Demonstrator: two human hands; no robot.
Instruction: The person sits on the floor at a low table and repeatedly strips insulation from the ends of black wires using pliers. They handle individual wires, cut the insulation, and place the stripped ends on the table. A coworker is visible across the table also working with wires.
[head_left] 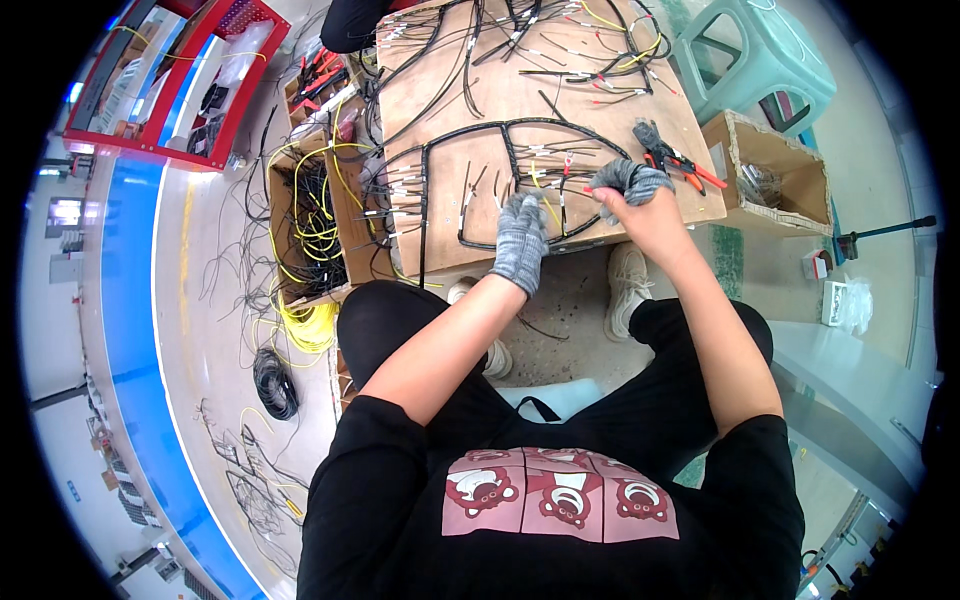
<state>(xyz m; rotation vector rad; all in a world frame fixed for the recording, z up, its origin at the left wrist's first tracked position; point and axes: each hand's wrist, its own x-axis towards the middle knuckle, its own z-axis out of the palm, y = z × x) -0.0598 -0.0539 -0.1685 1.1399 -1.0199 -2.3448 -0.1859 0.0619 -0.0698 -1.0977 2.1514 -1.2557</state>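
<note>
A black wiring harness (427,200) lies on the wooden board (470,145), its thin branch wires carrying white and red tags. My left hand (522,240), in a grey knit glove, rests over the near part of the harness. Its fingers are together and bent at the wire ends; what they pinch is hidden. To its right, my right hand (640,190), also gloved, has its fingers curled and pinched near a red-tipped wire end. I cannot make out what is in it. A yellow wire (545,195) runs between the two hands. Orange-handled pliers (690,170) lie beyond my right hand.
A second harness (470,50) covers the board's far side. Cardboard boxes stand at both sides, the left box (357,225) full of wires, the right box (800,190) beside a green stool (755,60). Yellow wire coils (308,328) and a black coil (275,383) lie on the left.
</note>
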